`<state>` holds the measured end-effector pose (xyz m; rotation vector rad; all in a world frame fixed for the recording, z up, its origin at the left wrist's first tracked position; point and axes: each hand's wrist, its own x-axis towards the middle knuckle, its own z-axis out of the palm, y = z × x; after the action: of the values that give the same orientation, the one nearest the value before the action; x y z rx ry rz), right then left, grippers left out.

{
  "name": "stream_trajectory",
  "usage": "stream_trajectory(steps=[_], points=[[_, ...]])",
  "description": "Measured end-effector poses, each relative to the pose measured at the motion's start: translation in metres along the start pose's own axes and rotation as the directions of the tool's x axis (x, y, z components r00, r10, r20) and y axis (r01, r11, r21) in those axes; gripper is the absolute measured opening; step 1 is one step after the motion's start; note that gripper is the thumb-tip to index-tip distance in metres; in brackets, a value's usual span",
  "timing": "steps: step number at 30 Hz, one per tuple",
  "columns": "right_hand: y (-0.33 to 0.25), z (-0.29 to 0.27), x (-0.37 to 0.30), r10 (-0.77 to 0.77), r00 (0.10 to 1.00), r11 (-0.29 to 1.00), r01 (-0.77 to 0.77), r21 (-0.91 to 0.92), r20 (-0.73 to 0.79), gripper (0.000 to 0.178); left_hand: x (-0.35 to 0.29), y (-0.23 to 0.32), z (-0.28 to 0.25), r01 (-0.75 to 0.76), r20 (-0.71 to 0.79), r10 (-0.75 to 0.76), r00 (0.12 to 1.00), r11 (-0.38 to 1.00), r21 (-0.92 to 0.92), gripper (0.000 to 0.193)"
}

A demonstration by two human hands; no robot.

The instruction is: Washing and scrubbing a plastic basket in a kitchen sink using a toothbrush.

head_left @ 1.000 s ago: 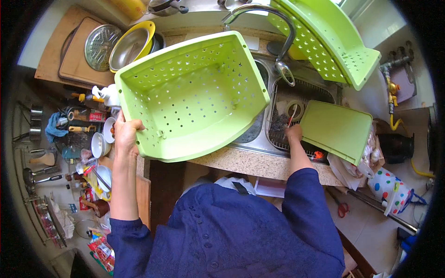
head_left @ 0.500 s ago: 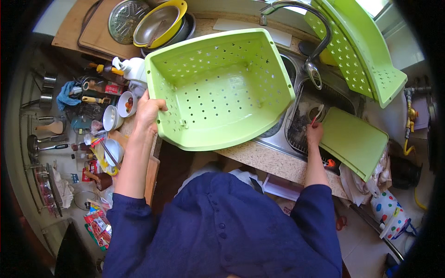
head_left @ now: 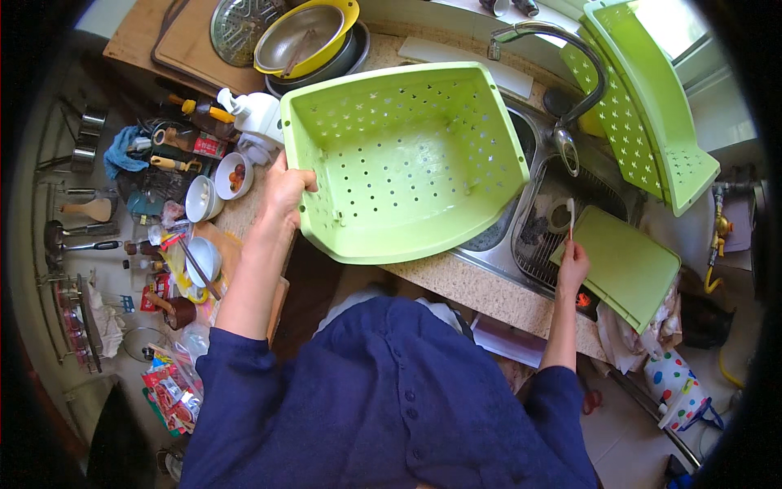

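Note:
My left hand (head_left: 285, 191) grips the left rim of a green plastic basket (head_left: 399, 175), its thumb over the edge. The basket is tilted, its open side facing me, with round holes in the bottom and star-shaped holes in the walls. In my right hand (head_left: 573, 265) is a slim toothbrush (head_left: 571, 213), white head up, held over the near part of the metal sink (head_left: 529, 254). Beside that hand a flat green panel (head_left: 623, 265) leans across the sink's right end. A dark rack with a round drain lies inside the sink.
A curved chrome faucet (head_left: 603, 77) arches over the sink. Another green perforated piece (head_left: 643, 106) stands by the window. Behind the basket are a yellow-rimmed bowl (head_left: 338, 16) and a white pump bottle (head_left: 257, 114). Small white bowls (head_left: 201, 198) and bottles crowd the left side.
The toothbrush has risen off the sink's inside, and my right hand has moved slightly nearer to me and right. My left hand still holds the basket; the whole view has shifted a little.

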<state>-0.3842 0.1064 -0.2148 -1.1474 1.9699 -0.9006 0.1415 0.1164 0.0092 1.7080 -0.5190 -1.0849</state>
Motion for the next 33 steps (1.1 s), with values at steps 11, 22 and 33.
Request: stream_trajectory(steps=[11,22,33], points=[[-0.175,0.020,-0.127,-0.439,0.840,0.898,0.408,0.163,0.320,0.047,0.009,-0.011,-0.008,-0.016,-0.004,0.016,1.000,0.998,0.061,0.070],[-0.231,0.126,-0.097,-0.510,0.739,0.762,0.626,-0.168,0.440,0.038,0.017,-0.018,-0.023,-0.321,-0.019,0.350,0.937,0.878,0.355,0.034],[-0.261,0.253,-0.025,-0.378,0.650,0.359,0.760,-0.542,0.659,0.024,0.008,-0.023,-0.040,-0.279,-0.058,0.369,0.928,0.787,0.550,0.052]])
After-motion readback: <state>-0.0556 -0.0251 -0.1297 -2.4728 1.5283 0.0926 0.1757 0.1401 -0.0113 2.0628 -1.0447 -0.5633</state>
